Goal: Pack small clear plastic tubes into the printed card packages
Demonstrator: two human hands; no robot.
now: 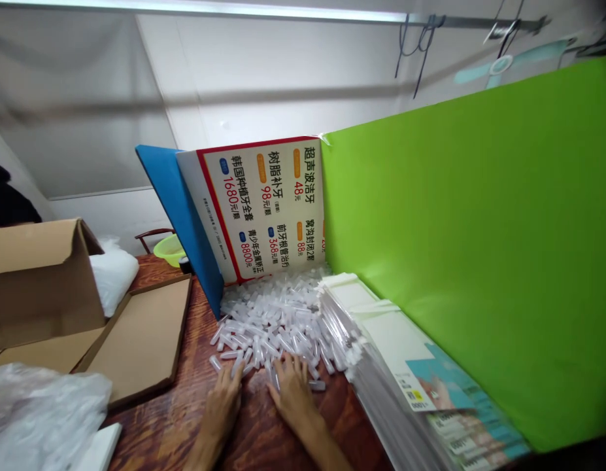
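A heap of small clear plastic tubes (276, 320) lies on the reddish wooden table (158, 418), inside the corner made by upright boards. At the heap's front left edge, my left hand (227, 394) rests with its fingertips against a few tubes. Just to its right, my right hand (293, 387) reaches into the near edge, its fingers bent over a tube. Its fingers are slightly apart, with tubes between and beneath them. One loose tube (317, 385) lies right of my right hand.
Stacked packs with printed cards (410, 366) stand at the right, before a tall green board (469, 248). A printed board (263, 209) and blue board (185, 222) stand behind. At left are cardboard boxes (42, 288), a flat tray (140, 333) and plastic bags (42, 405).
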